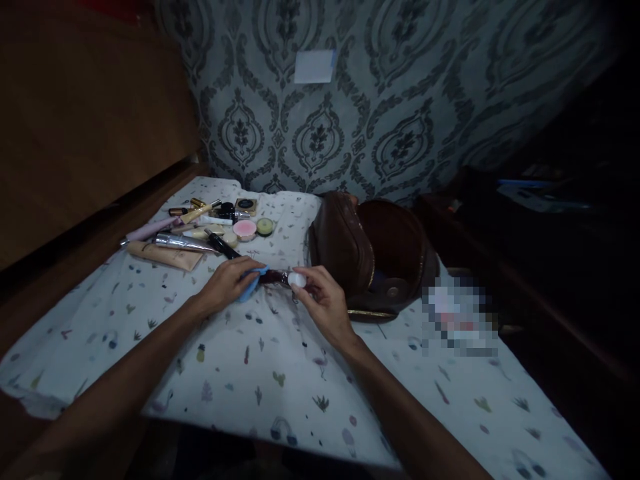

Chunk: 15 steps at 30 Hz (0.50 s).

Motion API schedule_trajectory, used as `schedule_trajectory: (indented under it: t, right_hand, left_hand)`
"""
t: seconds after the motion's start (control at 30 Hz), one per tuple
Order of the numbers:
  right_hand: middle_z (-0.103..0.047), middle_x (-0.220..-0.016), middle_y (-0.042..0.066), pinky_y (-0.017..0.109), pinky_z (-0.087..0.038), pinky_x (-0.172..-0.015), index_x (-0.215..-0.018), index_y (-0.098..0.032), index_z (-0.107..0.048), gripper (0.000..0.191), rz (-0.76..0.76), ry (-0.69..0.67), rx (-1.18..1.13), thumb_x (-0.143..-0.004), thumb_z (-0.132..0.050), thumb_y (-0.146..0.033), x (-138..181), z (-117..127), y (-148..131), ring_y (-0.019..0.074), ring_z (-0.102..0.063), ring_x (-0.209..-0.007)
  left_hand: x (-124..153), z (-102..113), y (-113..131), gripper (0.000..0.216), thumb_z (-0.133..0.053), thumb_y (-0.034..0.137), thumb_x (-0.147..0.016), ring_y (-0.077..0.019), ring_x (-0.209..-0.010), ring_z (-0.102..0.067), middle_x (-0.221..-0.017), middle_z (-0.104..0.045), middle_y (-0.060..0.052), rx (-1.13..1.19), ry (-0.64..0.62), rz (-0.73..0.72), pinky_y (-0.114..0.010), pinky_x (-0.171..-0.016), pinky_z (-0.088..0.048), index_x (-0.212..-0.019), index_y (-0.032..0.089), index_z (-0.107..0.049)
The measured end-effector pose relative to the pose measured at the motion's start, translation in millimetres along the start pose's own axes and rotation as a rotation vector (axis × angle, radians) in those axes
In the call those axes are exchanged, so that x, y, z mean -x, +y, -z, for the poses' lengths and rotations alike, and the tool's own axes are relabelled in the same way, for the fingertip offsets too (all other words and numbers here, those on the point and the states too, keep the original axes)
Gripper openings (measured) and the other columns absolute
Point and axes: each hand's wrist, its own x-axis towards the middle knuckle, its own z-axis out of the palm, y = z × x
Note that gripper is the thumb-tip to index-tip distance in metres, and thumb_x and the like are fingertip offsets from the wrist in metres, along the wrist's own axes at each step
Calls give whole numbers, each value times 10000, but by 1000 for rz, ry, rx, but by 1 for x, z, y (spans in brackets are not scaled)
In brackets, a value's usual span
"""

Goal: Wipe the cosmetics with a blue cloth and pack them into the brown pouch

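My left hand (229, 283) is closed around a blue cloth (251, 283), which is pressed against a dark tube with a white cap (285, 278). My right hand (323, 300) pinches that tube at its white cap end. Both hands hover just above a white patterned sheet (280, 360). An open brown leather pouch (373, 257) sits right behind my right hand. A cluster of cosmetics (210, 230) lies at the back left: tubes, compacts, a pink round pot (245, 229) and a green one (265, 226).
A patterned grey wall (350, 113) with a white paper note (314, 66) rises behind the sheet. A brown wooden panel (85, 120) stands to the left. A blurred item (460, 317) lies to the right of the pouch. The right side is dark.
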Motion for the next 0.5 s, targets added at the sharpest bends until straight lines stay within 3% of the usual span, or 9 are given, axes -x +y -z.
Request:
schedule_trajectory:
  t: [0.13,0.27,0.5]
  right_hand:
    - [-604,-976,44,298,-558,-724,-1081,-254,-683,196,24,-4,19,-894,-642,-296,1,-1,-5,176,-604,-875]
    - [-607,-949,42,302,-559,-709,-1039,-248,-684,171,27,-1,21,-880,-654,-301,1,-2,-8,179,-604,-848]
    - [-600,-974,55,299,-551,-711,-1039,-239,-672,170,26,-1,43,-909,-619,-335,1,-2,-9,189,-604,-886]
  left_hand:
    - [1,-4,24,273,-475,235,-988,-188,-965,-642,-1021,-693,-97,-32,163,-139,-315,-857,-525,-1172,168,-665]
    - [2,-11,34,303,-471,192,-986,-196,-1011,-621,-1094,-676,-109,-70,171,-280,-351,-878,-533,-1249,193,-621]
    - [3,-13,7,294,-454,240,-996,-191,-967,-642,-1031,-694,-91,-63,72,-148,-328,-862,-538,-1199,196,-662]
